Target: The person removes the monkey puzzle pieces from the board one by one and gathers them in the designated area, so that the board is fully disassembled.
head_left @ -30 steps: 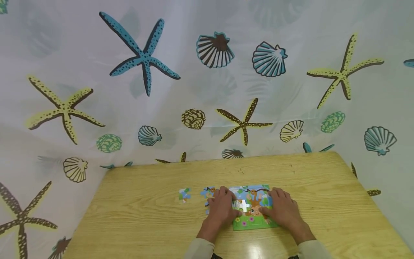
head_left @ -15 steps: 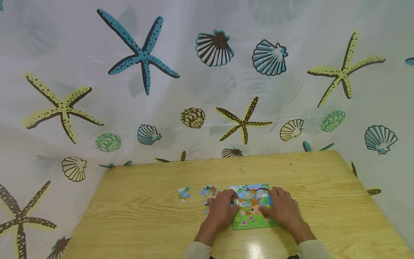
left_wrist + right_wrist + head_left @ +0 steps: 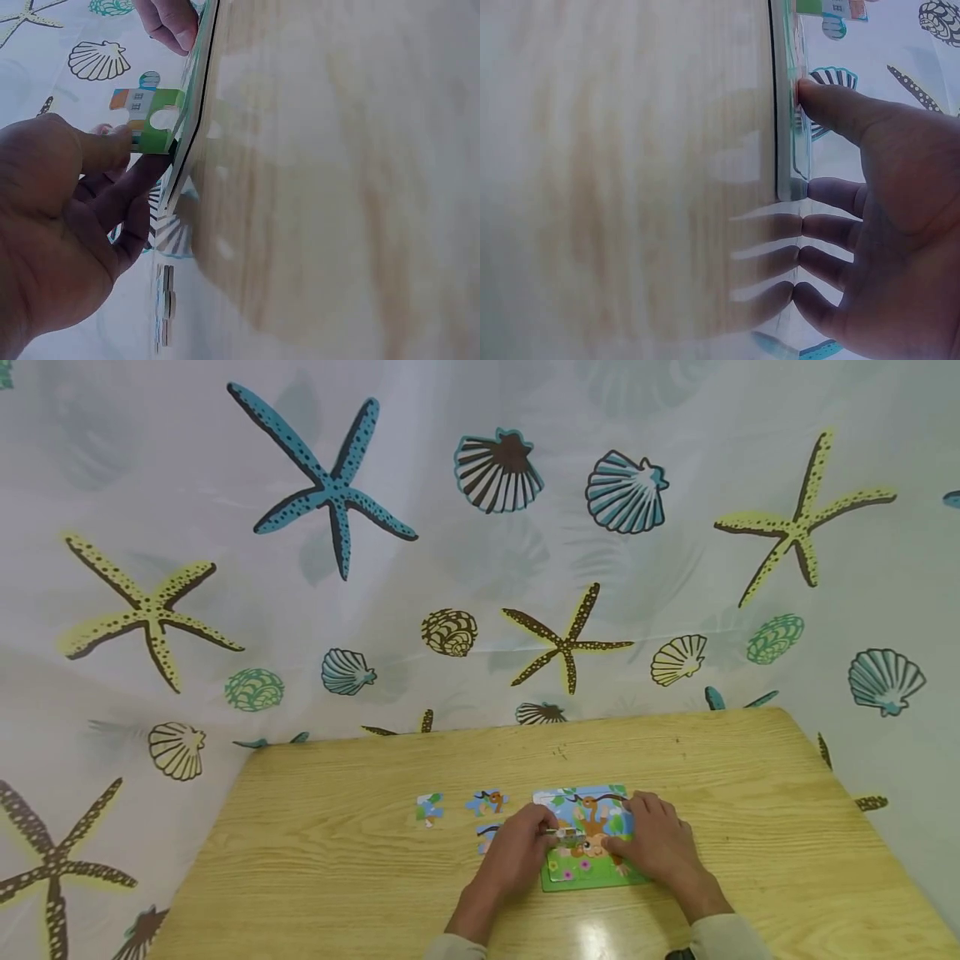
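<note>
A jigsaw puzzle board (image 3: 592,878) with a monkey picture lies on the wooden table. Thumb and fingers of my left hand (image 3: 519,843) pinch a puzzle piece (image 3: 156,139), printed with a house and green ground. It stands on edge over the left part of the board, its lower side close to the surface. My right hand (image 3: 662,839) holds the board at its right side, thumb on top and index finger against the edge. The other fingertips rest on the table. Under the left hand, part of the board's left side is hidden.
Several loose puzzle pieces lie left of the board: one with leaves (image 3: 429,808), one with a brown bird (image 3: 486,802), and one partly behind the left hand (image 3: 487,835). A curtain (image 3: 480,560) with starfish and shells hangs behind the table (image 3: 337,860).
The house piece, lying flat a second ago, is now lifted and tilted up on edge in my left hand. My right hand stays on the board.
</note>
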{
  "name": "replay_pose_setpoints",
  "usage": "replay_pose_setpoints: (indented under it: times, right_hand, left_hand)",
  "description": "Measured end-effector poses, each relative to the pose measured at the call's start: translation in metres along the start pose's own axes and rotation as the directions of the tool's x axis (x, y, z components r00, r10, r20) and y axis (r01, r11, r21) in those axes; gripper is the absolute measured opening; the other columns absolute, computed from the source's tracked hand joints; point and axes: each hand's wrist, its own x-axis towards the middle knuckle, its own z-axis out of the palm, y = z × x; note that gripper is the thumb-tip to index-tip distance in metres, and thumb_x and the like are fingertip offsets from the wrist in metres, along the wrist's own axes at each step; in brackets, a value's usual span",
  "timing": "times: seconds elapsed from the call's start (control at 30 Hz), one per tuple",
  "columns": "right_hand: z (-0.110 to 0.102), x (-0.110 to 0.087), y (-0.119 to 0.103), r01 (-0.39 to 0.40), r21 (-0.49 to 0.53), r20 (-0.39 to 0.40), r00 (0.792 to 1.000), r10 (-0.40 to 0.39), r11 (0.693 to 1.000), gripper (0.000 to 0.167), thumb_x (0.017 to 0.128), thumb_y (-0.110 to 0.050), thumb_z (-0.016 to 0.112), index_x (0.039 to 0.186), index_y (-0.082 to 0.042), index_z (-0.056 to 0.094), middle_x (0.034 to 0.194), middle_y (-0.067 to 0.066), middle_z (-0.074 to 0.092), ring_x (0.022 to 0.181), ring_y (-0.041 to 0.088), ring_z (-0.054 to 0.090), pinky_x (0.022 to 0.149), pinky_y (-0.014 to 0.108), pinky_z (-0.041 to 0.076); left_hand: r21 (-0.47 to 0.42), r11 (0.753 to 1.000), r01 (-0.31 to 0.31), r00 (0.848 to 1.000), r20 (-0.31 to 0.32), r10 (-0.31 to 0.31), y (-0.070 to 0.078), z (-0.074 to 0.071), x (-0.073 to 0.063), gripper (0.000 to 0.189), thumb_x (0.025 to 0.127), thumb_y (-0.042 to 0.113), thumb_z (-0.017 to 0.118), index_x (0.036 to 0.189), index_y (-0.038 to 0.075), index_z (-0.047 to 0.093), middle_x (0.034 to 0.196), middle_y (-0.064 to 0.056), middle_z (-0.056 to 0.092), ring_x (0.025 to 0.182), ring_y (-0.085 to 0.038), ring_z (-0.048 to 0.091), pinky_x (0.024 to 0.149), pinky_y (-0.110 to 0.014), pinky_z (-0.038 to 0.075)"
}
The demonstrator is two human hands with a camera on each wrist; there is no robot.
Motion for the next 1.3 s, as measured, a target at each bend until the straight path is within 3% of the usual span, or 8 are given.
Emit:
replay_pose_setpoints:
  times: [0.13, 0.4, 0.67, 0.83, 1.07, 1.3]
  right_hand:
    - [-0.001, 0.000, 0.000, -0.006, 0.011, 0.005, 1.000, 0.006, 1.000, 0.069, 0.084, -0.049, 0.070, 0.134, -0.005, 0.051, 0.145, 0.018, 0.042, 0.131, 0.044, 0.039, 0.094, 0.065, 0.038]
    - [0.002, 0.001, 0.000, 0.002, 0.019, 0.013, 1.000, -0.002, 1.000, 0.072, 0.086, -0.051, 0.066, 0.136, -0.002, 0.048, 0.149, 0.022, 0.037, 0.135, 0.046, 0.035, 0.098, 0.067, 0.035]
    - [0.008, 0.002, -0.012, -0.039, -0.013, 0.057, 0.998, 0.040, 0.999, 0.118, 0.070, -0.082, 0.059, 0.148, 0.002, 0.030, 0.156, 0.025, 0.024, 0.144, 0.046, 0.021, 0.107, 0.068, 0.025]
    - [0.011, 0.000, -0.021, -0.053, -0.095, 0.048, 0.997, 0.058, 0.994, 0.126, 0.064, -0.084, 0.062, 0.147, 0.006, 0.029, 0.153, 0.026, 0.027, 0.142, 0.044, 0.025, 0.103, 0.068, 0.030]
    - [0.012, -0.001, -0.022, -0.057, -0.104, 0.028, 0.998, 0.060, 0.993, 0.125, 0.062, -0.084, 0.064, 0.144, 0.005, 0.033, 0.150, 0.024, 0.031, 0.139, 0.042, 0.029, 0.100, 0.067, 0.034]
    - [0.012, -0.001, -0.023, -0.047, -0.102, 0.025, 0.998, 0.049, 0.994, 0.121, 0.063, -0.082, 0.065, 0.145, 0.001, 0.034, 0.150, 0.024, 0.031, 0.138, 0.043, 0.029, 0.098, 0.067, 0.034]
  left_hand:
    - [0.031, 0.999, 0.022, 0.999, -0.031, -0.021, 0.001, 0.002, 0.001, 0.004, 0.098, 0.019, 0.057, 0.102, 0.018, 0.057, 0.098, 0.006, 0.058, 0.083, -0.006, 0.051, 0.071, -0.025, 0.044]
    - [0.083, 0.996, 0.017, 1.000, -0.023, -0.015, 0.004, 0.002, 0.001, 0.007, 0.094, 0.010, 0.061, 0.100, 0.013, 0.062, 0.094, 0.001, 0.062, 0.079, -0.008, 0.056, 0.067, -0.025, 0.047]
    - [0.124, 0.992, 0.031, 0.999, -0.045, -0.025, 0.000, 0.007, 0.003, 0.011, 0.088, 0.004, 0.063, 0.093, 0.013, 0.065, 0.090, 0.001, 0.067, 0.077, -0.008, 0.061, 0.066, -0.025, 0.049]
    - [0.138, 0.990, 0.023, 0.999, -0.038, -0.018, 0.002, 0.008, 0.003, 0.008, 0.087, 0.007, 0.066, 0.092, 0.013, 0.067, 0.083, 0.003, 0.066, 0.071, -0.006, 0.058, 0.062, -0.023, 0.047]
    - [0.062, 0.997, 0.055, 0.998, 0.000, -0.056, 0.000, 0.002, 0.001, 0.013, 0.092, 0.017, 0.065, 0.105, 0.014, 0.066, 0.091, 0.002, 0.067, 0.078, -0.007, 0.061, 0.067, -0.025, 0.049]
    - [-0.080, 0.987, 0.138, 0.989, -0.033, -0.141, -0.017, -0.024, -0.012, 0.024, 0.091, 0.014, 0.065, 0.114, 0.013, 0.060, 0.092, 0.003, 0.059, 0.078, -0.007, 0.060, 0.066, -0.026, 0.048]
